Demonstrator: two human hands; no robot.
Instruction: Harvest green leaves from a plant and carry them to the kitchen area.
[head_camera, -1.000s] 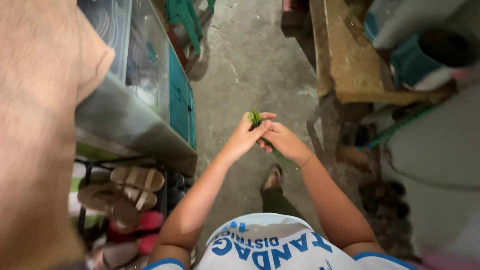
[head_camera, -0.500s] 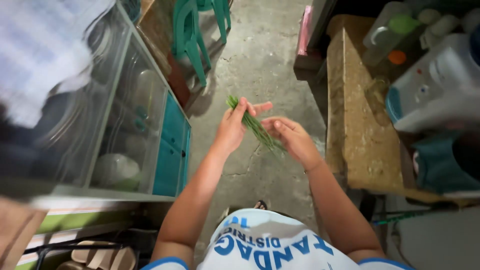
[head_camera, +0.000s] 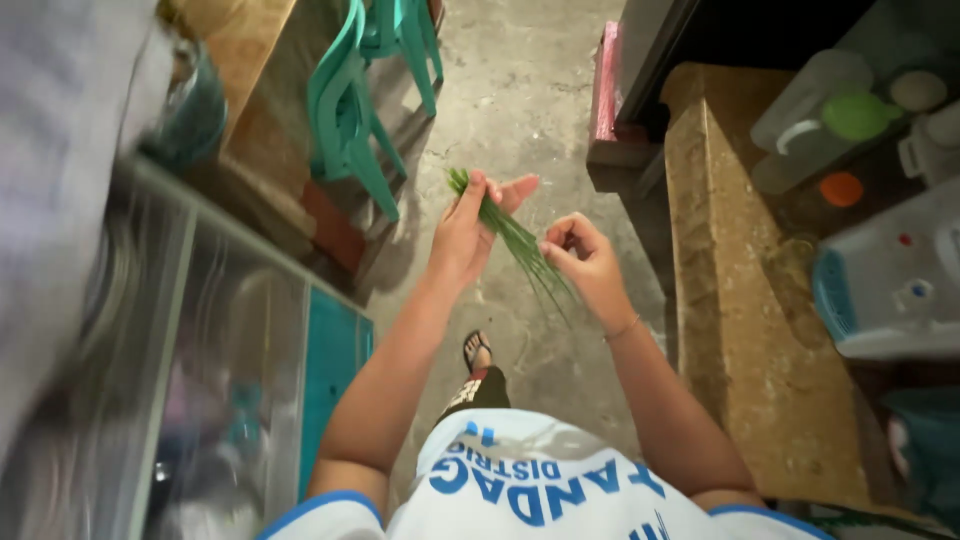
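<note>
Home back kitchen, bare concrete floor (head_camera: 520, 90), glass dish cabinet (head_camera: 215, 370), green plastic chair (head_camera: 355, 110), water dispenser (head_camera: 890, 285)

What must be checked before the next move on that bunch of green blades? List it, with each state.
1. Left hand grips the bunch of green blades: ok.
2. Right hand pinches the blades partway along the bunch: ok.
3. Lower ends of the blades hang free: ok.
4. Concrete floor ahead open: ok.
5. Green plastic chair apart from the hands: ok.
6. All blades secure: cannot tell.
</note>
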